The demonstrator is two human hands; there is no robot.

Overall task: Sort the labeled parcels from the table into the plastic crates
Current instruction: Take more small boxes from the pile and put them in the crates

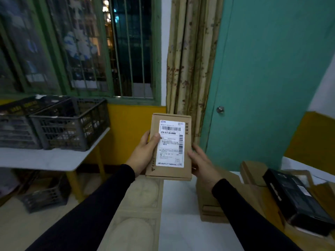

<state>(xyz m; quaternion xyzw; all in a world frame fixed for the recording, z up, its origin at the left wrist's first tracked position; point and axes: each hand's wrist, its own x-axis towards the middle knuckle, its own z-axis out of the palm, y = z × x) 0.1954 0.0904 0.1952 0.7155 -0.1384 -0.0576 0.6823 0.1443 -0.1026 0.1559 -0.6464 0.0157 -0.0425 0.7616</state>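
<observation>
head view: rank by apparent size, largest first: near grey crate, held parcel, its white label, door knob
1. near grey crate
2. held parcel; it is closer to the camera, so its real size against the crate is unsure
3. white label, lying within the parcel's face
4. door knob

A barred window (76,46), a patterned curtain (190,57) and a teal door (268,78) line the far wall.

Both hands are holding a brown cardboard parcel (169,147) upright, white shipping label (171,144) facing the viewer: left hand (145,153) gripping its left edge, right hand (203,163) cupping its lower right. Two dark plastic crates (70,124) are sitting on the side table (45,158) at left.
</observation>
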